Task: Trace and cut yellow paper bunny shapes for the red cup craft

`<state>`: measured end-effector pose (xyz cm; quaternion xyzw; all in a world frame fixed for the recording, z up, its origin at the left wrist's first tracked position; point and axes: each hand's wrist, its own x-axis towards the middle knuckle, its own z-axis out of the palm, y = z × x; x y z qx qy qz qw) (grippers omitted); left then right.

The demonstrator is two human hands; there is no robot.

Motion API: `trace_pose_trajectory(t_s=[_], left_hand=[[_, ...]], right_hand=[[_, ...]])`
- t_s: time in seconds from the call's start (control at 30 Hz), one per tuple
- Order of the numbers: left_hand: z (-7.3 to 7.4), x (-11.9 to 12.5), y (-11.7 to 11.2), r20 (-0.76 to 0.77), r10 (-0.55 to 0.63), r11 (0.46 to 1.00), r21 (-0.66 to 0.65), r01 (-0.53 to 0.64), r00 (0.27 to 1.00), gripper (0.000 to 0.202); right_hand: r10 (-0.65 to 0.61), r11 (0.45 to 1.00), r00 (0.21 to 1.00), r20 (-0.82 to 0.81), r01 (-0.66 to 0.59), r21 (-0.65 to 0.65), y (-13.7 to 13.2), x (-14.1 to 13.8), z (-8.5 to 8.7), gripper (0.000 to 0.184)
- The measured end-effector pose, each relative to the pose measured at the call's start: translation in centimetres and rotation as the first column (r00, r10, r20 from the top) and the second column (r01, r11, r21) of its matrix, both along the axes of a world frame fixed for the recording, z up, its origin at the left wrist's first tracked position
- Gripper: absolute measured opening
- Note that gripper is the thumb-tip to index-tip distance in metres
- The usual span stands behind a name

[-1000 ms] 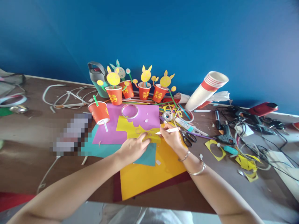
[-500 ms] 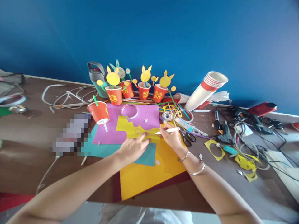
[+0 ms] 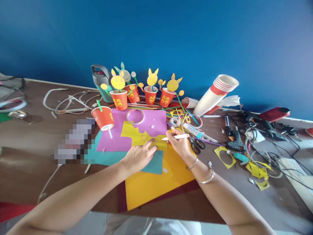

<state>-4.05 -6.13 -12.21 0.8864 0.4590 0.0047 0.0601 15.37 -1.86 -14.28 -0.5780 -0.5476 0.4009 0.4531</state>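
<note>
barely moved, right hand pinches slim white pen; unclenched left hand presses wavy-cut yellow paper

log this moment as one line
left hand: resting on yellow paper | right hand: holding white pen, tip at yellow paper | beside right wrist: black scissors | partly under yellow paper: purple sheet
</note>
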Motion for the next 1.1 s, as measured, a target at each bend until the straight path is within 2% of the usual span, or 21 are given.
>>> trace_pose_trajectory(t_s=[0.27,0.67,1.1], left_hand=[[0.66,0.23,-0.01,-0.154,-0.044,0.999,0.015,0.047,0.987,0.038],[0.56,0.17,0.02,-0.152,-0.043,0.999,0.026,0.048,0.987,0.036],[0.6,0.18,0.05,-0.126,-0.039,0.999,-0.011,0.038,0.991,0.037]], right_hand=[[0.012,1.0,0.998,0.057,-0.012,0.013,0.13,-0.07,0.08,0.03],[0.029,0.997,0.99,0.139,-0.039,0.071,0.08,-0.13,0.36,0.031],[0.058,0.997,0.987,0.15,-0.066,0.046,-0.03,0.07,-0.17,0.032]])
